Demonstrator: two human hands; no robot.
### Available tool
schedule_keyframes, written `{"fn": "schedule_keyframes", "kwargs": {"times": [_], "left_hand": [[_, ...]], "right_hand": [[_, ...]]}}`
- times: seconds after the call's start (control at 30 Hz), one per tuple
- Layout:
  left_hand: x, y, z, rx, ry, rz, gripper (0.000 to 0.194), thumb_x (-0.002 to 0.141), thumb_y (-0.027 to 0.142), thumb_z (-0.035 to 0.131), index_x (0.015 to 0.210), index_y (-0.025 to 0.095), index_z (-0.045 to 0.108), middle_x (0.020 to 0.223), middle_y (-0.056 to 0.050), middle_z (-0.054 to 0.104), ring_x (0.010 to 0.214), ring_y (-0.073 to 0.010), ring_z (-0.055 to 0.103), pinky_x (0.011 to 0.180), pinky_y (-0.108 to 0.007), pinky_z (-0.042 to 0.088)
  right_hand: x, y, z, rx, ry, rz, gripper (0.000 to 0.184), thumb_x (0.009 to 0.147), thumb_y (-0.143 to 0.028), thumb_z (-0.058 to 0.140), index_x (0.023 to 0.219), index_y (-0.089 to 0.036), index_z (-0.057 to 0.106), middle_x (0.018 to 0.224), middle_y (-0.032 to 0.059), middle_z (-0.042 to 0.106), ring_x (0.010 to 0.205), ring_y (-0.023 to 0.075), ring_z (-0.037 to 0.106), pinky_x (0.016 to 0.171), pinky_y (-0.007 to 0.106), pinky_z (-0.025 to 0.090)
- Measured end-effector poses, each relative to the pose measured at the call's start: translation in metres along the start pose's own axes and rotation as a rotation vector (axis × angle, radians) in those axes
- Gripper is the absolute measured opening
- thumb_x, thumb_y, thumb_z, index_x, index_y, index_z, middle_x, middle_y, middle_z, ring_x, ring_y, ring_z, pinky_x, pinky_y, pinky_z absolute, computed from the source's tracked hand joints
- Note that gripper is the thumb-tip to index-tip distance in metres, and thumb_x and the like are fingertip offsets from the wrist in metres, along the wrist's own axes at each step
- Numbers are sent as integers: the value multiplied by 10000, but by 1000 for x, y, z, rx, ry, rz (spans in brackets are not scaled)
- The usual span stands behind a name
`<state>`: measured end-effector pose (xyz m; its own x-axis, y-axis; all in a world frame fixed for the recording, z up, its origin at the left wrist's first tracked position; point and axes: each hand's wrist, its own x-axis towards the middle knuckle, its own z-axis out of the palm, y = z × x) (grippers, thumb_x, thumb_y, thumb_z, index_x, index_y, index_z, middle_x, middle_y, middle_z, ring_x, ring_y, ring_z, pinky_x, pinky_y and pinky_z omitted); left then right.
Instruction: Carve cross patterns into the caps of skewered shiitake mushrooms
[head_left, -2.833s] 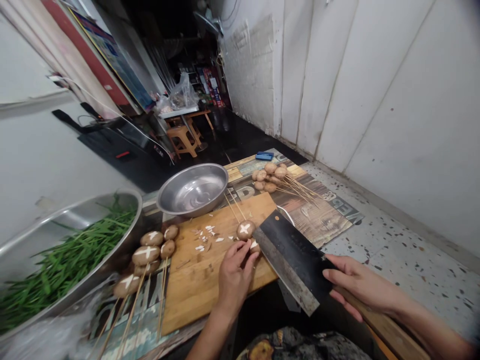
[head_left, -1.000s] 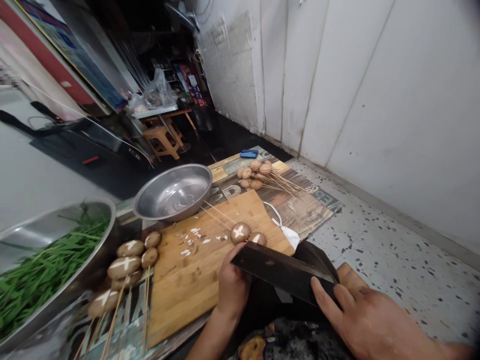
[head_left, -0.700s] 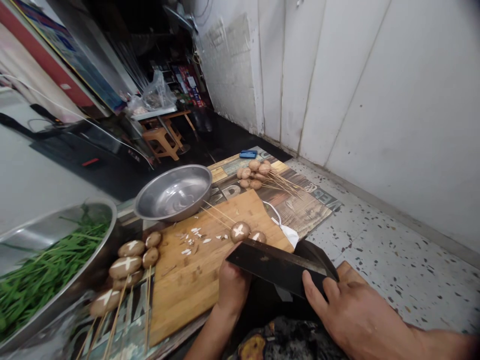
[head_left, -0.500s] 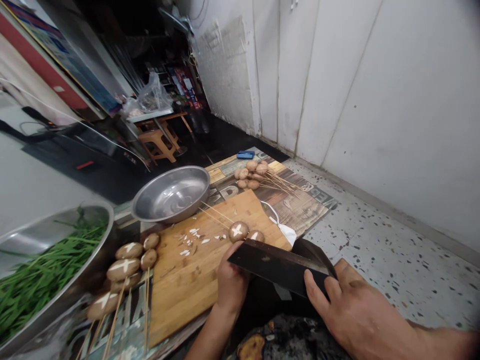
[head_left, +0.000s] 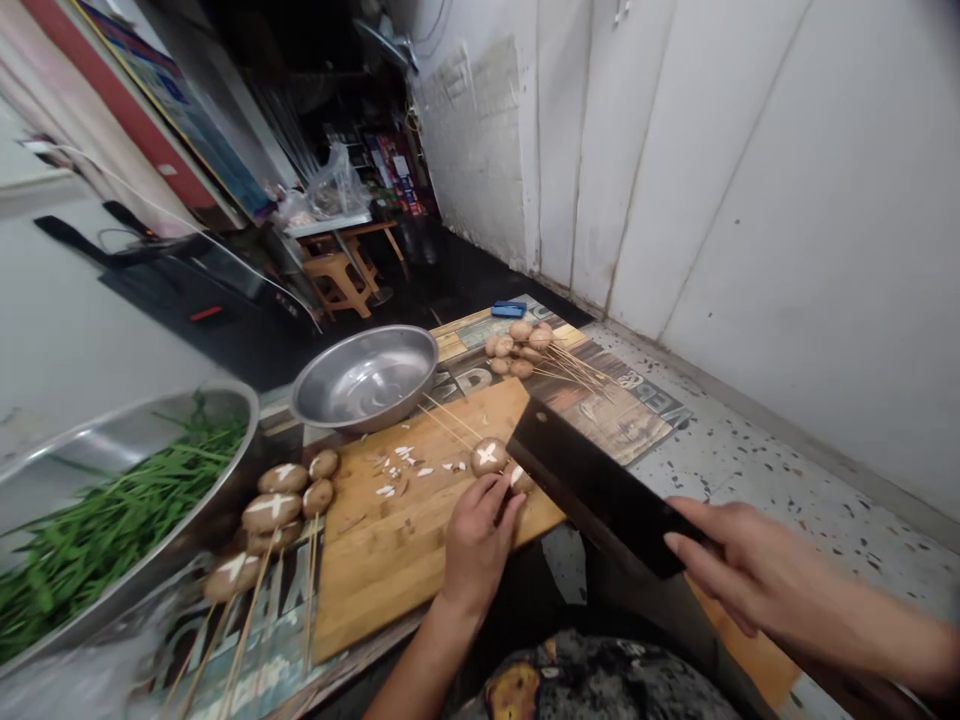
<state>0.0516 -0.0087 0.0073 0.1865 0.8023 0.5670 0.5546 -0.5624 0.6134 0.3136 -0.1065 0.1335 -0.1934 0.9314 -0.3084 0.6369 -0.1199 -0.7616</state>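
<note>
With its fingertips my left hand (head_left: 480,535) grips the nearer shiitake mushroom (head_left: 517,477) at the right edge of the wooden cutting board (head_left: 390,560). Just beyond it lies another mushroom (head_left: 489,456) with a white cross cut in its cap. Two thin skewers (head_left: 450,420) run from the mushrooms toward the back left. My right hand (head_left: 739,565) is closed around a dark cleaver (head_left: 600,480), its broad blade tilted up beside the mushrooms. White mushroom trimmings (head_left: 405,455) are scattered over the board.
Cross-cut mushrooms on skewers (head_left: 271,512) lie left of the board, by a large bowl of green leaves (head_left: 112,540). Behind stands a steel basin (head_left: 367,380). More skewered mushrooms (head_left: 521,345) and a blue object (head_left: 508,309) rest at the table's far end.
The cleaver has been drawn away from the mushrooms and turned, its front end now raised. My left fingers have come into view on the nearer mushroom. The whole view has shifted slightly.
</note>
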Motion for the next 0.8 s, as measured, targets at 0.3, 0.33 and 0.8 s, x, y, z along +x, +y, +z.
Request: {"fn": "schedule_keyframes", "kwargs": {"times": [0.3, 0.33, 0.8], "left_hand": [[-2, 0, -2, 131, 17, 36, 243, 895, 250, 666, 1124, 186, 717, 1037, -94, 737, 956, -209, 693, 891, -338, 576], [-2, 1, -2, 139, 11, 38, 247, 897, 242, 663, 1132, 184, 712, 1038, -94, 737, 956, -208, 693, 889, -336, 576], [-1, 1, 0, 209, 8, 61, 266, 896, 216, 666, 1154, 156, 682, 1074, -107, 727, 985, -208, 684, 900, -339, 579]], "right_hand": [[38, 50, -17, 402, -258, 154, 251, 985, -420, 486, 860, -203, 490, 582, -65, 570, 362, 50, 511, 391, 161, 298], [39, 53, -18, 408, -270, 158, 249, 984, -416, 489, 855, -203, 491, 580, -66, 570, 365, 50, 515, 391, 159, 302], [57, 69, -32, 423, -403, 123, 247, 1002, -376, 493, 842, -188, 497, 583, -65, 591, 354, 30, 520, 382, 139, 300]]}}
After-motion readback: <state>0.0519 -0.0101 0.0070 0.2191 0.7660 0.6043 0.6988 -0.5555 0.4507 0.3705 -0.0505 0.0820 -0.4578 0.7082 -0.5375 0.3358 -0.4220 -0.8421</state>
